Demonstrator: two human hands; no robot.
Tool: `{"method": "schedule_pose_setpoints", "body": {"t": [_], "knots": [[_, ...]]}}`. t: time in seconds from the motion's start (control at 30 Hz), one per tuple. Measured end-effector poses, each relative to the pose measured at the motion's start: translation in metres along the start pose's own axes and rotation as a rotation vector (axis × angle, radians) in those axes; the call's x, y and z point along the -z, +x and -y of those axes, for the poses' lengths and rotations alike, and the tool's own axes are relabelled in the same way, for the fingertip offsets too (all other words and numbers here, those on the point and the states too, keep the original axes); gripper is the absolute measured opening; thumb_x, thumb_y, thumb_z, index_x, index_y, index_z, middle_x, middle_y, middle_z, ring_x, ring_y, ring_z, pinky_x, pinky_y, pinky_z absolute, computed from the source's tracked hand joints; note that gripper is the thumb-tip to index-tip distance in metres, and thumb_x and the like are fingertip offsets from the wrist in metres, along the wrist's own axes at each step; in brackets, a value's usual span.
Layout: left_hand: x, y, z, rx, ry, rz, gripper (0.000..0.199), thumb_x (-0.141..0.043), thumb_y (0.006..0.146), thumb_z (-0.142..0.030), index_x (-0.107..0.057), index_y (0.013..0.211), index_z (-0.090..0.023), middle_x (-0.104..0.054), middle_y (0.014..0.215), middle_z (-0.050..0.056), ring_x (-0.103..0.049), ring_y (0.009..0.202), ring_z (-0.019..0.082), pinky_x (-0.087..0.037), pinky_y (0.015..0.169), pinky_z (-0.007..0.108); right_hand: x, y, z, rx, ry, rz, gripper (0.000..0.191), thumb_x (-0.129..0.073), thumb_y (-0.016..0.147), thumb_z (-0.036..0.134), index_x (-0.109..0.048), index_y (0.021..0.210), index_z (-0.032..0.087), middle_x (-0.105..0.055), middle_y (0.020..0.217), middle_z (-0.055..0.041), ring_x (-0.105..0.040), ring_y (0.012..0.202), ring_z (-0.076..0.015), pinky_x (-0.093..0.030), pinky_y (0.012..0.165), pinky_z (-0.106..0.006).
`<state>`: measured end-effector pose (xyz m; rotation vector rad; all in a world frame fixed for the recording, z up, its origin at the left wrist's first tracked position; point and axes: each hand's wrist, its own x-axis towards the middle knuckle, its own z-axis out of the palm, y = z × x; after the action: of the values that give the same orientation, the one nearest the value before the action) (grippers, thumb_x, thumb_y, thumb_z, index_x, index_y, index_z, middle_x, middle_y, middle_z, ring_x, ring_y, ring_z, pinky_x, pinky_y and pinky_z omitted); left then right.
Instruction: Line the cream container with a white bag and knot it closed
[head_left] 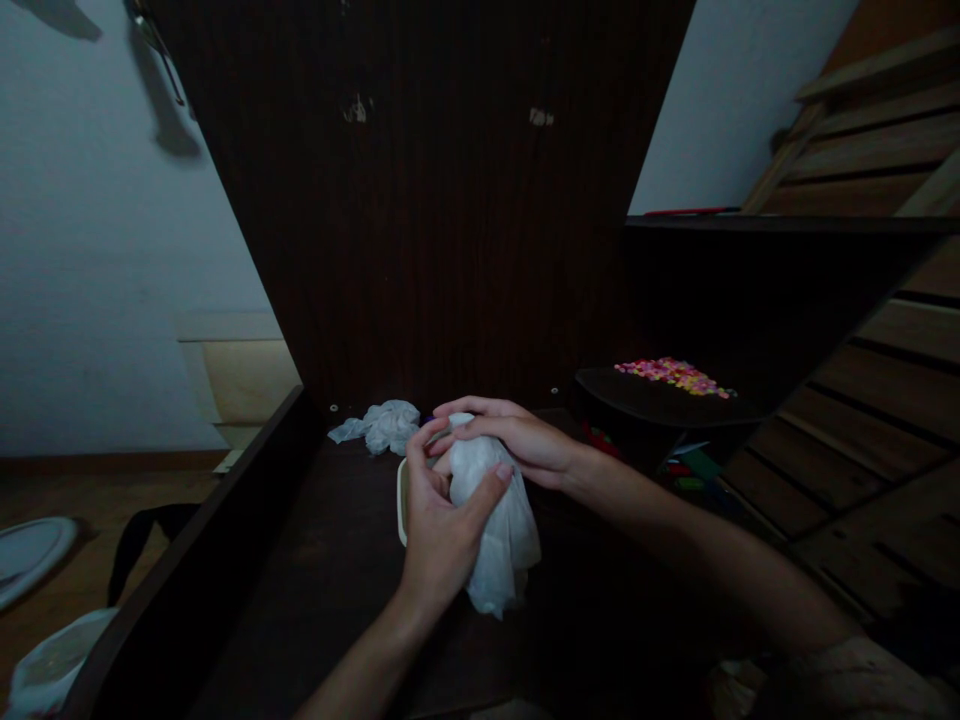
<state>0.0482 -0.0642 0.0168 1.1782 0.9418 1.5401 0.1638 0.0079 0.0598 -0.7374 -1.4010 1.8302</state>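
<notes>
The left hand [442, 525] has a half-closed grip on the white bag [495, 525], thumb laid across it; the right hand [525, 440] curls over the bag's far side, its grip also partly closed on it. The bag droops over the tabletop [307, 550], right of a tub [403, 507] and a crumpled bag [390, 427].

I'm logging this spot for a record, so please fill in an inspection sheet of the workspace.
Surface: dark desk, dimly lit.
Job's things: crumpled white wrap, bunched between the hands.
Clutter: second crumpled wrap at the back; pale-rimmed container, mostly hidden; colourful small pieces on the right-hand shelf.
Hands: left hand and right hand both hold the white wrap.
Cables: nothing seen.
Surroundings: pale wall left; wooden slats right.
</notes>
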Motion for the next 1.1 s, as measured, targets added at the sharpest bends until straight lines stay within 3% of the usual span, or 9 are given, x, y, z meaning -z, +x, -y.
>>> {"method": "schedule_pose_setpoints", "body": {"t": [0.13,0.27,0.37,0.5,0.63,0.77,0.9,1.1], "knots": [[-0.001,-0.005,0.001,-0.077,0.100,0.030,0.037,-0.068,0.081,-0.029,-0.040,0.105,-0.026,-0.064,0.101,0.003,-0.069,0.087,0.021,-0.056,0.071,0.032,0.003,0.002,0.001,0.019,-0.024,-0.095,0.027,-0.076,0.067,0.014,-0.072,0.093,0.020,-0.071,0.090,-0.0024,-0.066,0.084,-0.0168,-0.053,0.072,-0.026],[0.000,-0.009,0.000,-0.081,0.330,0.110,0.006,-0.059,0.084,-0.026,-0.056,0.086,-0.022,-0.060,0.090,0.003,-0.062,0.087,0.022,-0.051,0.073,0.033,0.007,0.003,0.002,-0.001,0.051,-0.109,0.036,-0.078,0.061,0.009,-0.067,0.094,0.018,-0.073,0.090,-0.0042,-0.070,0.092,-0.0192,-0.054,0.080,-0.029],[0.000,-0.010,-0.003,-0.029,0.328,0.137,0.011,-0.063,0.082,-0.032,-0.058,0.081,-0.022,-0.057,0.081,0.001,-0.059,0.082,0.021,-0.048,0.071,0.032,0.008,0.002,0.003,-0.011,0.044,-0.159,0.041,-0.079,0.059,0.006,-0.064,0.094,0.018,-0.071,0.082,-0.0014,-0.069,0.083,-0.0163,-0.054,0.075,-0.027],[-0.002,-0.013,-0.003,0.087,0.224,0.146,0.034,-0.072,0.077,-0.047,-0.050,0.072,-0.022,-0.047,0.064,-0.005,-0.047,0.060,0.014,-0.042,0.059,0.027,0.007,-0.001,0.006,-0.024,0.011,-0.190,0.042,-0.076,0.058,0.005,-0.063,0.096,0.020,-0.068,0.076,0.0022,-0.065,0.073,-0.0136,-0.052,0.065,-0.024],[-0.002,-0.012,0.003,0.057,0.227,0.110,0.043,-0.075,0.074,-0.044,-0.040,0.061,-0.023,-0.044,0.058,-0.005,-0.047,0.059,0.014,-0.045,0.063,0.029,0.004,-0.002,0.007,-0.023,0.046,-0.184,0.044,-0.076,0.058,0.006,-0.061,0.097,0.020,-0.067,0.073,0.0024,-0.064,0.070,-0.0126,-0.050,0.064,-0.023],[-0.003,-0.012,0.008,0.084,0.199,0.154,0.037,-0.072,0.076,-0.036,-0.040,0.061,-0.024,-0.054,0.062,-0.002,-0.058,0.062,0.018,-0.051,0.063,0.033,0.002,-0.001,0.004,-0.009,0.035,-0.198,0.051,-0.080,0.054,0.006,-0.059,0.098,0.019,-0.064,0.070,0.0042,-0.060,0.064,-0.0113,-0.045,0.058,-0.022],[-0.005,-0.016,0.005,0.076,0.155,0.194,0.033,-0.069,0.078,-0.029,-0.040,0.063,-0.023,-0.070,0.077,0.004,-0.070,0.082,0.023,-0.054,0.073,0.034,0.003,0.001,0.004,0.000,0.015,-0.163,0.055,-0.083,0.056,0.010,-0.058,0.104,0.019,-0.060,0.063,0.0069,-0.053,0.053,-0.0089,-0.040,0.051,-0.021],[0.004,-0.022,-0.006,0.144,0.162,0.291,0.019,-0.069,0.082,-0.033,-0.053,0.082,-0.023,-0.072,0.076,0.002,-0.068,0.064,0.020,-0.053,0.059,0.031,0.007,0.000,0.012,0.025,-0.026,-0.121,0.059,-0.084,0.062,0.013,-0.059,0.116,0.016,-0.067,0.070,0.0048,-0.054,0.050,-0.0063,-0.041,0.050,-0.019]]}}
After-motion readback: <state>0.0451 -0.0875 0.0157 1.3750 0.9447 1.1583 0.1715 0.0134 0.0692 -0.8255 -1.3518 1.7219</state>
